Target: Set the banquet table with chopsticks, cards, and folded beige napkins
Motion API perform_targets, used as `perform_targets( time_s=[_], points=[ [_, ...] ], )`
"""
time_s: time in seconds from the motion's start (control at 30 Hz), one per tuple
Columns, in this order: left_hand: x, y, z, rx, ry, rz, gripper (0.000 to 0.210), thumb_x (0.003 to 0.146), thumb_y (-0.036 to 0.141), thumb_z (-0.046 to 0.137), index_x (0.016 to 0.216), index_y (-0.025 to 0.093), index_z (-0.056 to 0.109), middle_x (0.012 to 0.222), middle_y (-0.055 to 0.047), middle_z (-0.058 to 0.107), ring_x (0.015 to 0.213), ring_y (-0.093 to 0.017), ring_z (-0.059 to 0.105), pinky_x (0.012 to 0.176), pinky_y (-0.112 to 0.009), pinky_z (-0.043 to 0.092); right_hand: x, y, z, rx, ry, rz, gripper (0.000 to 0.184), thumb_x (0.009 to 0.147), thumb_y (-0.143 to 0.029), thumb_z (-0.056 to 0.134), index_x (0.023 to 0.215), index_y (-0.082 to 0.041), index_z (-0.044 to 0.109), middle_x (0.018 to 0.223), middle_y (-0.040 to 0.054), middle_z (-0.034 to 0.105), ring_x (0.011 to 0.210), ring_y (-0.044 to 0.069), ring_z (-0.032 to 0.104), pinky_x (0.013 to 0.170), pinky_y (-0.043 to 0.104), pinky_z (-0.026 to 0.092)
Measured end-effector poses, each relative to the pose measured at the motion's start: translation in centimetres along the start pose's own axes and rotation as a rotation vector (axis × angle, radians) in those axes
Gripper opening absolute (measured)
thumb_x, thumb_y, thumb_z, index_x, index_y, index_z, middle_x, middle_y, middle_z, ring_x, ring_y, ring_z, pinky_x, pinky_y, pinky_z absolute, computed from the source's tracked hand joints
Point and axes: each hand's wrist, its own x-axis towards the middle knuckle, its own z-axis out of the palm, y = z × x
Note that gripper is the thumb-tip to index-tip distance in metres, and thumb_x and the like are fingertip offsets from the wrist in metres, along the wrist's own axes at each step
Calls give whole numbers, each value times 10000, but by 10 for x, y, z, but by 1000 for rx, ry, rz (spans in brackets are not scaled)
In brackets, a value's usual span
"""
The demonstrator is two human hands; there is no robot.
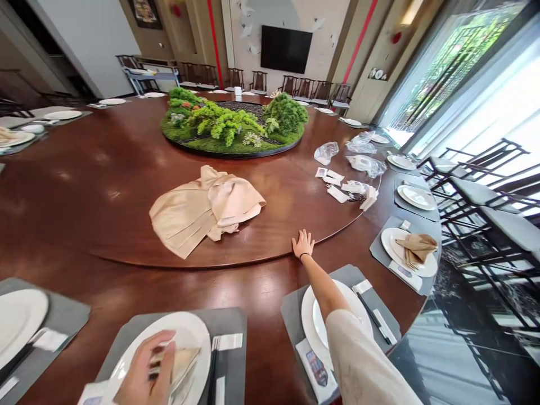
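Observation:
My left hand (147, 371), slightly blurred, is closed around a folded beige cloth napkin (184, 363) above a white plate (196, 332). Part of the napkin is hidden behind the fingers. My right arm stretches out over another place setting, and my right hand (302, 245) lies flat with spread fingers on the rim of the dark wooden turntable (278, 225). On the turntable, to the left of that hand, rests a loose heap of beige napkins (206, 208). A folded napkin (415, 250) sits on the white plate to the right.
A miniature garden centrepiece (236, 126) occupies the turntable's middle. Clear plastic bags (366, 164) and white packets (337, 193) lie at its right side. Grey placemats (295, 306) with plates and chopsticks (371, 312) ring the table. Dark chairs (476, 191) line the right.

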Motion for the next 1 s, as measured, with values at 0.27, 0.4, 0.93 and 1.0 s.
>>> perform_targets(
  time_s=[0.27,0.4,0.93,1.0],
  points=[
    [207,7,204,171,-142,61,477,779,436,564,1153,141,542,1213,-185,552,1081,-319,557,974,-463,420,39,42,45,-115,144,-167,591,942,-440,316,1496,-242,268,1590,61,128,1460,257,48,1133,501,65],
    [279,29,263,418,0,-85,503,766,437,584,1119,79,554,1286,-298,452,1267,-442,345,982,-583,319,49,53,44,-97,151,-194,604,930,-450,323,1501,-265,260,1592,42,121,1464,269,49,1134,511,55],
    [191,339,250,496,53,441,235,857,380,434,768,199,555,701,2,608,648,-165,512,619,-247,356,91,96,-65,371,-293,-230,625,882,-450,454,1453,-216,354,1528,158,277,1376,320,324,1071,526,275],
    [161,377,250,638,-75,452,243,845,390,447,793,204,595,709,-12,635,642,-178,538,613,-257,357,79,70,-110,710,-451,-346,577,922,-460,393,1434,-196,350,1416,185,420,1106,264,588,894,429,468]
  ],
)
